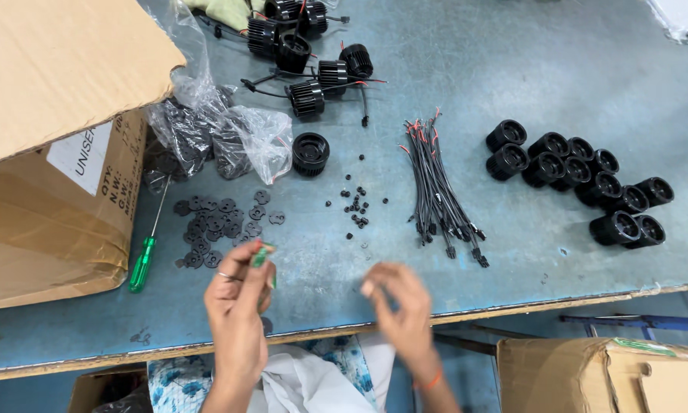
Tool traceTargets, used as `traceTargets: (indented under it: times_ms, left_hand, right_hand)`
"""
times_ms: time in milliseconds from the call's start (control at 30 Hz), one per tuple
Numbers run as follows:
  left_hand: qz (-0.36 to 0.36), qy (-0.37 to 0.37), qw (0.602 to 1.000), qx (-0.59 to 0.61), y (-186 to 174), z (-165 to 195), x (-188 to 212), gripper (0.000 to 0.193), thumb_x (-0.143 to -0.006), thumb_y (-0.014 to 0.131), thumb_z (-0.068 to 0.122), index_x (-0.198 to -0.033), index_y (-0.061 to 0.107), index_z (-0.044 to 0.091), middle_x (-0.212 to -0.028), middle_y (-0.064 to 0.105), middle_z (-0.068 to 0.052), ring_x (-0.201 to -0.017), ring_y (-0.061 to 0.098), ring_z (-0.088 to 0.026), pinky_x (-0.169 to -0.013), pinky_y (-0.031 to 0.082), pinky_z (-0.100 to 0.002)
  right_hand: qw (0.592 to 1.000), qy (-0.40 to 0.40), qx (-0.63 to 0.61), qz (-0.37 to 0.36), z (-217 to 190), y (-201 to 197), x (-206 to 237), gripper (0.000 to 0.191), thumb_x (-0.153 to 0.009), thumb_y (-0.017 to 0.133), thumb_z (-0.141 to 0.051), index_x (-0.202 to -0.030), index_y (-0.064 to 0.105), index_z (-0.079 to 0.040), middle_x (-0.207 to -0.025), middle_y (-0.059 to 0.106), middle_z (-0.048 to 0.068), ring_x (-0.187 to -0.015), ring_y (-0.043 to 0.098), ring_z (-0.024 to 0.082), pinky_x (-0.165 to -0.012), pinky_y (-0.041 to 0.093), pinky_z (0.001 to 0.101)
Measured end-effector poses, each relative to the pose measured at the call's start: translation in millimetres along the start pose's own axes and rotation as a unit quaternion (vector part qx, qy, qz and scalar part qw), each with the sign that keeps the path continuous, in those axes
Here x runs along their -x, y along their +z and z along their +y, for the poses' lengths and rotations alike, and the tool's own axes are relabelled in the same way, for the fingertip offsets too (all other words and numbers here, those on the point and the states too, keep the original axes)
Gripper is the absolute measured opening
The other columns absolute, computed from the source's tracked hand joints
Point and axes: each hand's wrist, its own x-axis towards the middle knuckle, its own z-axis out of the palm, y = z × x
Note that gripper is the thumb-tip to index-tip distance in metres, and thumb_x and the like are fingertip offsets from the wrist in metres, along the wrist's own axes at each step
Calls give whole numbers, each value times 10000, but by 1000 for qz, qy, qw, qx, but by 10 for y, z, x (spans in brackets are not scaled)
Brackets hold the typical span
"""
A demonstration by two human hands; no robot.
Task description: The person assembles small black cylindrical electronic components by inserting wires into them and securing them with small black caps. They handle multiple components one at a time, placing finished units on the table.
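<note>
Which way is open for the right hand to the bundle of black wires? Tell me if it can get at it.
Probably yes. The right hand hovers near the table's front edge, and the bundle of black wires lies just beyond it with only bare blue table between; the small black screws sit off to the side.

Bare forearms, no sleeves — the left hand (235, 300) wears a thin silver finger ring (228, 276); the right hand (400, 304) has an orange wrist thread (431, 380).
</note>
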Motion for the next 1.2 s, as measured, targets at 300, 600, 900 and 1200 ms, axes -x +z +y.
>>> traceTargets:
  times_ms: [300,600,900,1200]
  left_hand:
    - [-133,3,986,-99,156,-308,27,203,-955,671,87,-1050,823,-8,-782,676,3,-697,552,-54,-577,407,-206]
    - [-136,-24,981,-134,302,-318,103,125,-897,722,32,-990,792,-12,-726,708,13,-653,581,-23,-583,452,-197]
    - [-138,70,965,-211,403,51,320,84,-894,705,36,-923,745,-32,-699,606,4,-567,461,-21,-488,358,-226]
    - [-138,83,960,-231,352,195,335,90,-886,733,70,-911,758,-13,-655,554,-2,-522,391,-40,-460,307,-259]
  right_hand:
    - [981,8,191,-22,547,-166,41,362,-806,618,58,-1122,754,-53,-1154,724,103,-1025,662,304,-879,531,376]
    - [889,224,-399,11,359,-120,9,183,-906,669,37,-1070,743,66,-1102,738,136,-918,718,186,-816,589,273]
    - [684,292,-667,-36,135,135,-34,144,-1011,645,-28,-1110,679,70,-1062,656,163,-917,690,174,-815,569,251]
    - [738,274,-615,-47,-55,73,-85,199,-919,636,32,-1098,687,103,-1162,717,161,-993,710,173,-919,564,267]
